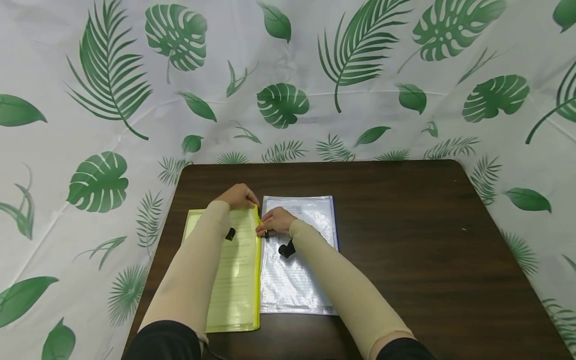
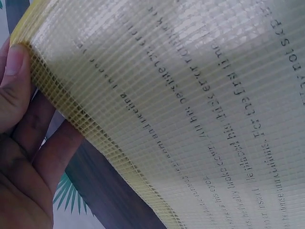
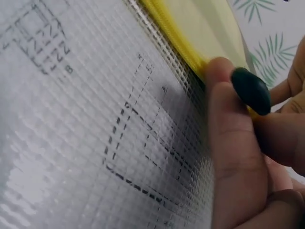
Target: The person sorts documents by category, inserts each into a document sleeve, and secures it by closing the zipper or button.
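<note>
A yellow mesh zip document pouch (image 1: 236,280) lies on the table with a printed sheet inside, its text legible in part in the left wrist view. My left hand (image 1: 240,196) pinches the pouch's upper right corner, thumb (image 2: 17,61) on the mesh and fingers beneath. Along the right edge runs a yellow zipper (image 3: 178,40). On it, my right hand (image 1: 276,221) pinches a dark zipper pull (image 3: 251,90) between thumb and finger, a little below the left hand. Under the right hand is a clear mesh pouch (image 1: 292,285) with a blue edge and printed paper inside.
Both pouches lie side by side on the left half of a dark brown wooden table (image 1: 405,225). Behind and around the table hangs a white cloth (image 1: 306,60) with green leaf prints. A small black camera (image 1: 286,249) sits at my right wrist.
</note>
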`<state>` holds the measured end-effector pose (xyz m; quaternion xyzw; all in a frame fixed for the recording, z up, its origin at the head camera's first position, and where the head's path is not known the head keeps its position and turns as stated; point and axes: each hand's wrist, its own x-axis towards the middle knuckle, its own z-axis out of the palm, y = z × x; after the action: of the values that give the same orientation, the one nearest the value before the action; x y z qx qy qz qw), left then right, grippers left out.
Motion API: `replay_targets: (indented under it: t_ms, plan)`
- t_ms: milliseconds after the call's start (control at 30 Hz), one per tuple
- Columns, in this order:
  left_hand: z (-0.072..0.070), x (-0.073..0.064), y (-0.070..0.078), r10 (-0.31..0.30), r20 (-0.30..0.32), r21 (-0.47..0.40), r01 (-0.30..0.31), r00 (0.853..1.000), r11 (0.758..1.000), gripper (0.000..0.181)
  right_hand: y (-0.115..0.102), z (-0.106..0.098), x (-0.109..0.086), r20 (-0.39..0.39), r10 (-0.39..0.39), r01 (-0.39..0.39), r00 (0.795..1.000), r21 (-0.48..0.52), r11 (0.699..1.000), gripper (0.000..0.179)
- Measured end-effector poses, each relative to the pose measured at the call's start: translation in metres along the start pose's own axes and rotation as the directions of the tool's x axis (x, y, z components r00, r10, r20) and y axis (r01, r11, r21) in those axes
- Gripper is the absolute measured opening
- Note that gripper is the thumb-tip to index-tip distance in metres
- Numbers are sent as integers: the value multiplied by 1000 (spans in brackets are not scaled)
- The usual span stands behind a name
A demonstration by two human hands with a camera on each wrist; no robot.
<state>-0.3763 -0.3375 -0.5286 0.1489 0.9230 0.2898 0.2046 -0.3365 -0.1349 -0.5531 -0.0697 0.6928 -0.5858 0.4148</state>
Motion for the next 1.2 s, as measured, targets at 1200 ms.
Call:
replay_targets:
  t_ms: [1200]
  plan:
    - [7,-20,5,66,-32,6,-65,997,998,16,35,22,-38,79,41,-49,996,107,993,25]
